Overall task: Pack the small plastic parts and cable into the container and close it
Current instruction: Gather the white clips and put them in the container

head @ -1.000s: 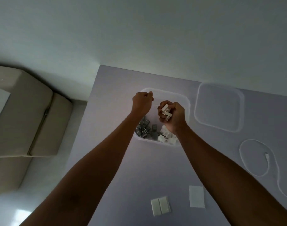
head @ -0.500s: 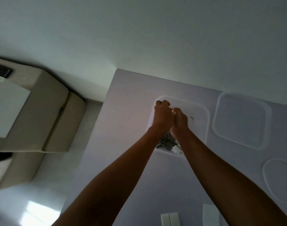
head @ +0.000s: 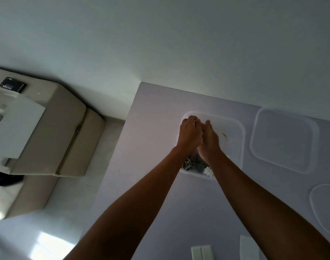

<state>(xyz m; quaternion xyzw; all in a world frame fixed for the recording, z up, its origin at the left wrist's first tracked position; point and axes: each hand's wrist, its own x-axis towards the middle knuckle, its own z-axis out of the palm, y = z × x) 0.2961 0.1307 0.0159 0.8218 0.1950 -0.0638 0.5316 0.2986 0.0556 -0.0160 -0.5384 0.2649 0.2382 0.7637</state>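
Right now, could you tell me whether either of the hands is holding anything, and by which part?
It cannot be told: the left hand and right hand are pressed together above the container, backs to the camera.

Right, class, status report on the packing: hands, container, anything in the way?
Both hands, left, right, together over container; grip unclear. Parts inside. Lid off, cable still out.

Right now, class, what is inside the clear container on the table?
Inside the container, small grey and white plastic parts show at its near edge. The left hand and right hand, held together above it, cover the middle, so what lies there cannot be seen.
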